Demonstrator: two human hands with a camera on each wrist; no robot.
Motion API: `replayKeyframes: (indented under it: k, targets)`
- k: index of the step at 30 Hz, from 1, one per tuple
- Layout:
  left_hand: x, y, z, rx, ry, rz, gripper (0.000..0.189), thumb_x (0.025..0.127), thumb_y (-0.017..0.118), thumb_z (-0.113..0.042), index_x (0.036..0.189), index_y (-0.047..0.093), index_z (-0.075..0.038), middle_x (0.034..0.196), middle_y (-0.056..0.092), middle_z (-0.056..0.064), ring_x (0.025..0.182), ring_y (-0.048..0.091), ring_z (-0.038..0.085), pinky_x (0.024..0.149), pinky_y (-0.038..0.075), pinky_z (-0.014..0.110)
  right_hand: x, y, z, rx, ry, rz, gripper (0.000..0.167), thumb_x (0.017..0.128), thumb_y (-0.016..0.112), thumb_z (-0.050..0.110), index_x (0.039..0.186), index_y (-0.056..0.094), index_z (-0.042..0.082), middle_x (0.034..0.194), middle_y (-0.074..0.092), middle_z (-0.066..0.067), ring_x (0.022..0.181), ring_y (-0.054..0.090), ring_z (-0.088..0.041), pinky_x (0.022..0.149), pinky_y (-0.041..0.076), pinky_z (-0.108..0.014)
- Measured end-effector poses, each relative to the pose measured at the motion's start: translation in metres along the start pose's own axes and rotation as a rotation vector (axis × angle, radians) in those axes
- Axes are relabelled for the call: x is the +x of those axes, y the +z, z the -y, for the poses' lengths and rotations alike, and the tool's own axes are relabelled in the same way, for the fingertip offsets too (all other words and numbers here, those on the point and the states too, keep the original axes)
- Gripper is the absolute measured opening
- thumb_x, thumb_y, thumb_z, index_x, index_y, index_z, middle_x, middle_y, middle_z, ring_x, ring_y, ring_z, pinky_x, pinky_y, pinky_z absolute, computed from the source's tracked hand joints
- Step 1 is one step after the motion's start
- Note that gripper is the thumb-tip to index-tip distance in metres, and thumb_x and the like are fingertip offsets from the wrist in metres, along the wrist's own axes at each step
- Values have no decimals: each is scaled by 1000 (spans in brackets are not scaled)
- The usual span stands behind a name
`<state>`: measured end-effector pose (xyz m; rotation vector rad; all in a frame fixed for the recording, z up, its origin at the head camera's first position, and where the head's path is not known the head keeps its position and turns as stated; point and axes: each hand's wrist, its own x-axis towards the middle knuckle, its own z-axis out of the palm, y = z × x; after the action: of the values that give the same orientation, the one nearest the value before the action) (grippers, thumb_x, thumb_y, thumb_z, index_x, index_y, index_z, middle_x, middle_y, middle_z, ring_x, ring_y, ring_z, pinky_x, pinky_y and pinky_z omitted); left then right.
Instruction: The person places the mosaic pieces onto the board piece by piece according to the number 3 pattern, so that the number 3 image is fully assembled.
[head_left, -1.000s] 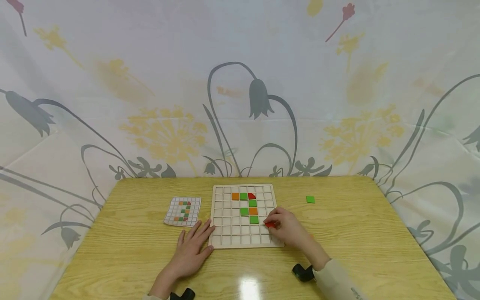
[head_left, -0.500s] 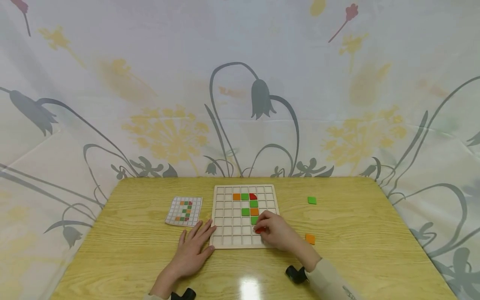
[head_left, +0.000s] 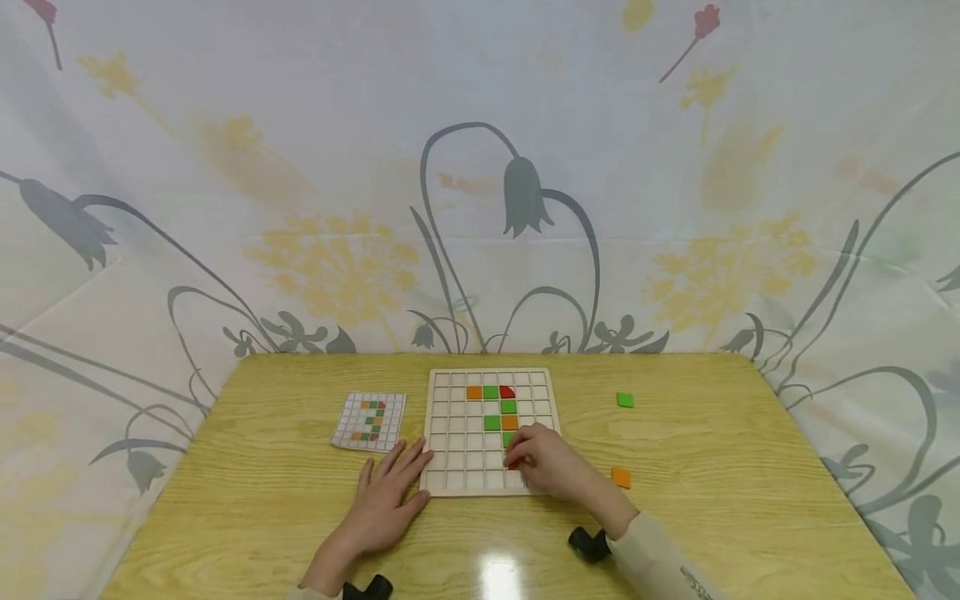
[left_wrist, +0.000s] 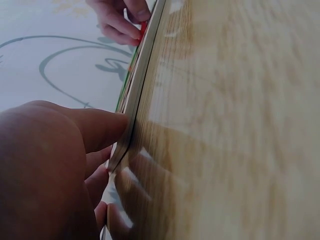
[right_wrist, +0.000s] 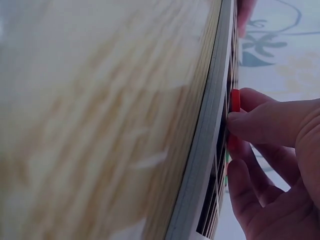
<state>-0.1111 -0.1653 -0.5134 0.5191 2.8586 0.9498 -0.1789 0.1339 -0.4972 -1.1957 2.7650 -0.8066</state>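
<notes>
A wooden grid board lies on the table with several green and orange square tiles and a red rounded-corner tile in its cells. My right hand pinches another red tile between thumb and fingers, low over the board just below the column of tiles. In the right wrist view that tile stands right at the grid's surface, partly covered by the thumb. My left hand rests spread at the board's left edge, its fingertips on the frame. The thumb lies along the board's near corner in the left wrist view.
A paper pattern card with a printed grid of coloured squares lies left of the board. To the right are a loose green tile and a loose orange tile. A flowered cloth hangs behind the table.
My right hand has carried the red tile left and slightly down, from the board's right side to below the green tile. The orange loose tile is now uncovered. My left hand has stayed put.
</notes>
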Motion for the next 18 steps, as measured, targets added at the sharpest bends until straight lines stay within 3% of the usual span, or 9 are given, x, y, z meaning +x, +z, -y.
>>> replayKeyframes:
  k: [8, 18]
  targets:
    - [-1, 0, 0, 1, 3, -4, 52, 102, 55, -25, 152, 44, -12, 163, 26, 3, 150, 13, 34, 110, 1, 71, 4, 0, -2, -38, -95, -33, 19, 87, 70, -7, 90, 80, 9, 100, 69, -2, 93, 60, -20, 85, 50, -34]
    - [0, 0, 4, 21, 13, 11, 53, 103, 55, -27, 153, 42, -14, 163, 26, 3, 150, 13, 33, 110, 2, 70, 8, -2, 2, 4, 32, -7, 17, 87, 70, -5, 87, 80, 9, 99, 73, 1, 95, 64, -21, 87, 53, -37]
